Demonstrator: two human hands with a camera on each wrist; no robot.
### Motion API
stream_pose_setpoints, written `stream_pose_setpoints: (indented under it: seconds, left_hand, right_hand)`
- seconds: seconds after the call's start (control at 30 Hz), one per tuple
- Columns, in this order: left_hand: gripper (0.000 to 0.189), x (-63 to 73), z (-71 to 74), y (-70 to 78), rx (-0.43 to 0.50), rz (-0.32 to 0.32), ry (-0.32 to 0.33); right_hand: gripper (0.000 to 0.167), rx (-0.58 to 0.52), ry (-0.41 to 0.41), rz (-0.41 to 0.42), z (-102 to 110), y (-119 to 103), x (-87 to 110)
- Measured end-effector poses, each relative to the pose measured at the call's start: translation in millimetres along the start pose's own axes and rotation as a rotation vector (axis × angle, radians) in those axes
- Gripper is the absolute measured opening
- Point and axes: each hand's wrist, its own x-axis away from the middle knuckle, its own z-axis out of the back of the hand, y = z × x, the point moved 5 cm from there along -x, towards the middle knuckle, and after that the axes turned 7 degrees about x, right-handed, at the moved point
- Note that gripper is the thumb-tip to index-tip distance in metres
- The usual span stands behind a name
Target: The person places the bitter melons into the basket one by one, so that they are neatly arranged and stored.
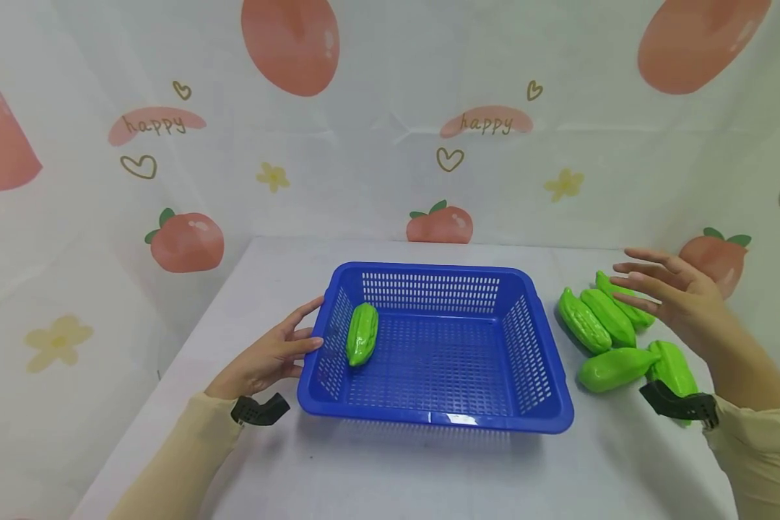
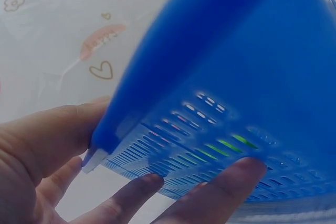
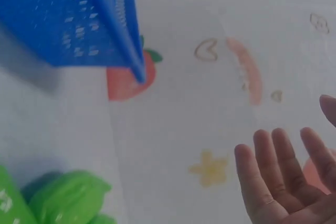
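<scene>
My left hand [image 1: 269, 360] grips the left rim of a blue plastic basket [image 1: 435, 417], thumb at the rim and fingertips [image 2: 249, 169] against the slotted outer wall. Inside the basket, along its left wall, lies one ridged green bitter melon [image 1: 362, 334]; slivers of green show through the slots in the left wrist view. My right hand [image 1: 672, 289] is raised at the right with fingers spread and nothing in them. It hovers near a pile of shiny green bitter melons [image 1: 585, 321], overlapping the farthest one in the head view.
A smoother green gourd-shaped piece [image 1: 614, 370] and another ridged one [image 1: 672, 368] lie at the near side of the pile, right of the basket. The white table [image 1: 364, 484] meets a printed fabric backdrop [image 1: 364, 180] behind and at both sides.
</scene>
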Motion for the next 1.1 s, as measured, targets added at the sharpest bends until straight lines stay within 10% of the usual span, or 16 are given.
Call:
stream_pose_setpoints:
  seconds: [0.57, 1.1]
  left_hand:
    - [0.079, -0.4, 0.3, -0.5, 0.0, 0.006, 0.015]
    - [0.08, -0.6, -0.5, -1.4, -0.017, 0.01, 0.019]
  right_hand:
    - [0.047, 0.042, 0.247, 0.133, 58, 24, 73.4]
    - [0.044, 0.497, 0.333, -0.219, 114, 59, 110.1]
